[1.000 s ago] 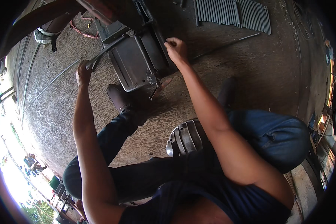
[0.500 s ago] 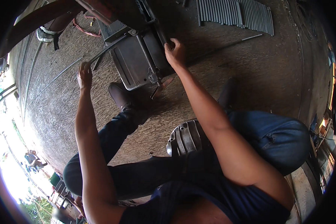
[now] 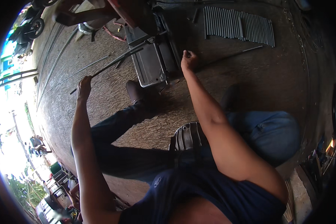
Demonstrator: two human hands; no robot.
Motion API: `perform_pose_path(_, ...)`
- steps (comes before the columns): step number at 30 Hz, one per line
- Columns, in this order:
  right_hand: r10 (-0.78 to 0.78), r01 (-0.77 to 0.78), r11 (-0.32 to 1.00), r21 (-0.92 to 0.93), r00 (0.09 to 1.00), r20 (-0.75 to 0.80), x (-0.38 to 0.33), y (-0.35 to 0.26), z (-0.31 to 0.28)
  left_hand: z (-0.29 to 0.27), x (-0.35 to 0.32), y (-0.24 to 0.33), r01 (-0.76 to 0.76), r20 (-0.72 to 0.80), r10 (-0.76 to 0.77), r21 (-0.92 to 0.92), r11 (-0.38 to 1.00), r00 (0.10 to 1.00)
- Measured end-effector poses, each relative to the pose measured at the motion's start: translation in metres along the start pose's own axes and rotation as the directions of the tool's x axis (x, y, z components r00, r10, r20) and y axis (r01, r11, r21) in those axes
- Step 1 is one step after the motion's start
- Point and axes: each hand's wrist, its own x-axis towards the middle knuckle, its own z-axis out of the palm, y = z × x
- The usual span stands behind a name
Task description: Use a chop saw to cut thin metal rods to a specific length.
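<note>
My left hand is closed around a thin metal rod. One end of the rod sticks out past my fist, and the other reaches over the grey metal base of a cut-off saw. My right hand hovers just right of that base, apart from it, with the fingers curled in. Whether anything small sits inside them cannot be made out. The saw's dark red upper part covers much of the machine.
A row of short cut rods lies on the floor at the far right, near a single longer rod. Long bars stretch over the floor at left. A ribbed metal housing stands between my legs. A motorbike shows at upper left.
The rod's far end now shows over the saw base, and more of the rod sticks out past my left fist. My right hand has come away from the machine's side. The whole view has shifted.
</note>
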Motion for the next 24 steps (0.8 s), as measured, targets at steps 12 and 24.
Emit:
perform_pose_path(12, -0.574, 0.538, 0.818, 0.203, 0.756, 0.313, -0.096, -0.127, -0.034, -0.108, -0.001, 0.075, -0.32, 0.008, 0.324, 0.175, 0.931, 0.946)
perform_pose_path(24, -0.629, 0.801, 0.568, 0.189, 0.274, 0.728, -0.157, -0.171, -0.044, -0.19, -0.015, 0.132, -0.37, -0.075, 0.383, 0.138, 0.919, 0.921)
